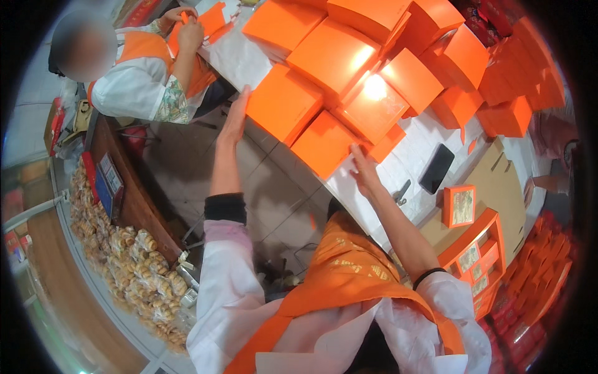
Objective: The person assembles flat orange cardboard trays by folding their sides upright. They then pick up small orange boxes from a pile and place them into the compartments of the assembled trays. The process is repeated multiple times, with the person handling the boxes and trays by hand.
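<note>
Many plain orange boxes are crowded together on a white-covered table (398, 168). My left hand (235, 118) lies flat with straight fingers along the left side of a large orange box (284, 103). At the front corner of the neighbouring orange box (324, 143), my right hand (365, 172) rests with its fingers apart. Those two boxes sit side by side between my hands, near the table's edge. Neither hand is wrapped round anything. Behind them stand more boxes, such as a shiny one (374, 109) and a wide one (333, 56).
A black phone (437, 168) and a small dark metal tool (402, 192) lie right of my right hand. Beyond are cardboard (504, 193), a small picture-fronted box (460, 206) and a compartmented orange box (492, 232). At upper left a co-worker (134, 87) handles orange card. Bagged pastries (137, 255) fill the left.
</note>
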The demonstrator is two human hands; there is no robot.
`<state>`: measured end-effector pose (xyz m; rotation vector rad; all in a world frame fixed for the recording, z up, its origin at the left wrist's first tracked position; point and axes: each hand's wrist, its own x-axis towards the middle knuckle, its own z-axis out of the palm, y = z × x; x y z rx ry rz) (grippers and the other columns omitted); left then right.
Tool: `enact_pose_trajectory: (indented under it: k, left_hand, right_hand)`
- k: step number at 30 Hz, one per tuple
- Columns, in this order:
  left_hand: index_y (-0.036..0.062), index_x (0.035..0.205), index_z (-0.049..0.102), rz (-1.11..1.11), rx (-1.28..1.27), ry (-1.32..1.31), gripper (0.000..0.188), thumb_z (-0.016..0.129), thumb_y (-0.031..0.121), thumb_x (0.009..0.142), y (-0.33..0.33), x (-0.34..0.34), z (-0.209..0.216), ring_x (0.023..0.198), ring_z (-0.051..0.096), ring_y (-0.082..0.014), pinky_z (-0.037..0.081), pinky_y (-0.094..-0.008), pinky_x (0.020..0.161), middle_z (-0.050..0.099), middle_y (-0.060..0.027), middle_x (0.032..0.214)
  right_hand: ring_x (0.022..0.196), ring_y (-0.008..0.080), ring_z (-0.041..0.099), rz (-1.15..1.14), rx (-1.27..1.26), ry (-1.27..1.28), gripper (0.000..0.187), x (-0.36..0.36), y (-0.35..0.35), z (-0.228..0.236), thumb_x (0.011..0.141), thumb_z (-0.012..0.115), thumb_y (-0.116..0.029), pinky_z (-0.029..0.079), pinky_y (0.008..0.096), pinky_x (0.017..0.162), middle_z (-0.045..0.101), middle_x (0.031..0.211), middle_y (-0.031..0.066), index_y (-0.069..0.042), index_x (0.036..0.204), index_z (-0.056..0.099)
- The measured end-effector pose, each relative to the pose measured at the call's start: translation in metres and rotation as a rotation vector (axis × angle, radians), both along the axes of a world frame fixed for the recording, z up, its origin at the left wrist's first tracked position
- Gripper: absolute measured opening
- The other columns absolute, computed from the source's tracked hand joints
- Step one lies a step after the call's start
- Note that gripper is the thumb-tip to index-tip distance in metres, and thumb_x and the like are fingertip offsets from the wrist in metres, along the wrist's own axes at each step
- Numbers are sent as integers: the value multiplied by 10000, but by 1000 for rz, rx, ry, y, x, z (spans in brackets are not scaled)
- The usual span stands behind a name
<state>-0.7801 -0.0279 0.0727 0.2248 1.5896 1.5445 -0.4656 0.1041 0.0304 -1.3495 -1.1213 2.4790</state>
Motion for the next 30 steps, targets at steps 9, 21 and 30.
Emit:
enact_pose_trajectory:
  k: [9, 21, 30]
  left_hand:
    - [36, 1184, 514, -131, -112, 247, 402, 482, 328, 909, -14, 70, 29, 999, 494, -129, 363, -269, 898, 557, -29, 1047]
    - [44, 1320, 330, -59, 300, -21, 528, 495, 324, 902, -12, 218, 100, 1200, 377, -190, 314, -319, 996, 379, -89, 1312]
    - [52, 1257, 407, -234, 193, -1001, 521, 556, 363, 867, 50, 378, 57, 1030, 557, -198, 507, -345, 837, 537, -87, 1176]
  right_hand:
    - [1221, 205, 371, 51, 300, 250, 588, -28, -26, 60, 901, 510, -299, 317, 332, 1001, 379, 1322, 119, -30, 1360, 261]
    - [1202, 173, 413, 2, -398, 527, 548, 55, -7, 85, 921, 438, -406, 368, 343, 993, 408, 1323, 61, -72, 1339, 319]
    - [1231, 181, 384, -399, -442, 387, 571, 231, -3, 122, 923, 426, -416, 352, 340, 1004, 379, 1350, 70, -73, 1358, 289]
